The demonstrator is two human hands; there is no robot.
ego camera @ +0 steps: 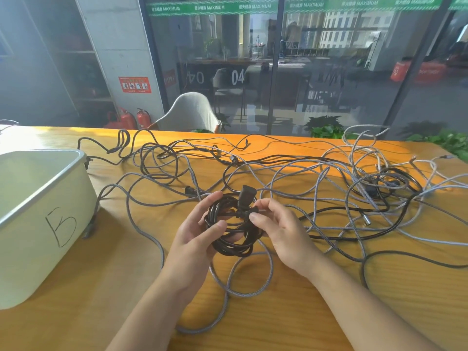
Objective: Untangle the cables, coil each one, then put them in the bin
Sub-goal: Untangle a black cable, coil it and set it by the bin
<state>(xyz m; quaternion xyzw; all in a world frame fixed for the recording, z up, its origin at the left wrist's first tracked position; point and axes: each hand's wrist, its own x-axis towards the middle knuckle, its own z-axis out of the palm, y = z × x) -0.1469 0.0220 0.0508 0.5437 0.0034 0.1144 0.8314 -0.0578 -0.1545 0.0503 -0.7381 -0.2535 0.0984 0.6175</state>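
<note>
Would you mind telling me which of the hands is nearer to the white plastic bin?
Left. The left hand holds the black cable coil on the side toward the white plastic bin; the right hand is beyond the coil.

We've got a wooden table (pixel 291 312), orange-brown w/ visible grain, sunlit along the far edge. On its left side sits a pale bin (pixel 38 224), metal-rimmed, "B" hand-drawn on the near wall. Across the middle & right we see a tangle of cables (pixel 354 188) lying on the top: mostly grey braided ones, plus a few black ones crossing over/under them. One grey braided cable (pixel 228 287) loops toward the near edge. A dark cable (pixel 121 145) snakes along the far-left part, just beside the bin's far corner. Small connectors (pixel 364 216) lie among the strands at right.
</note>
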